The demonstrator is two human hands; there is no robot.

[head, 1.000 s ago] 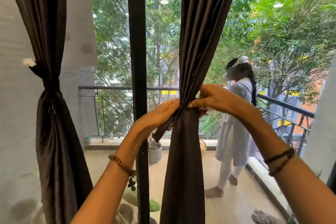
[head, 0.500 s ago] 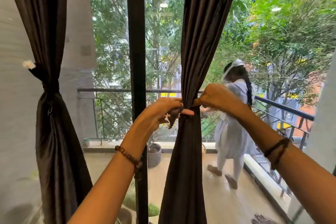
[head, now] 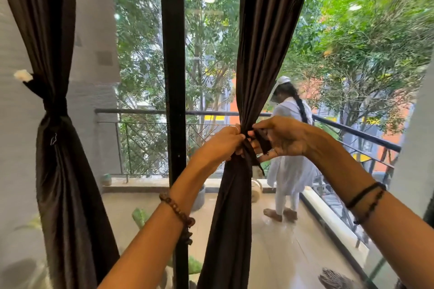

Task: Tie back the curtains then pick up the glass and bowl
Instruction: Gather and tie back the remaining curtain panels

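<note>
Both hands work at the gathered waist of the middle curtain (head: pixel 237 195), right of the window frame post (head: pixel 173 77). The left hand (head: pixel 223 145) clenches the bunch; the right hand (head: pixel 281 141) pinches the tie-back strip (head: pixel 263 141). If either loosens, the strip could slip and the gather spill open. Left of the post, the far curtain (head: pixel 58 171) is already tied. Glass and bowl aren't visible.

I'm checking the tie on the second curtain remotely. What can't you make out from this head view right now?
- Knot on the middle curtain: covered by the left hand and right hand, so whether it is finished cannot be told.
- Tie strip: only its loose ends show.
- Glass and bowl: not in view.
- Curtain tops and hems: cut off by the frame edges.
- Left curtain: its wall hook is too small to make out.
</note>
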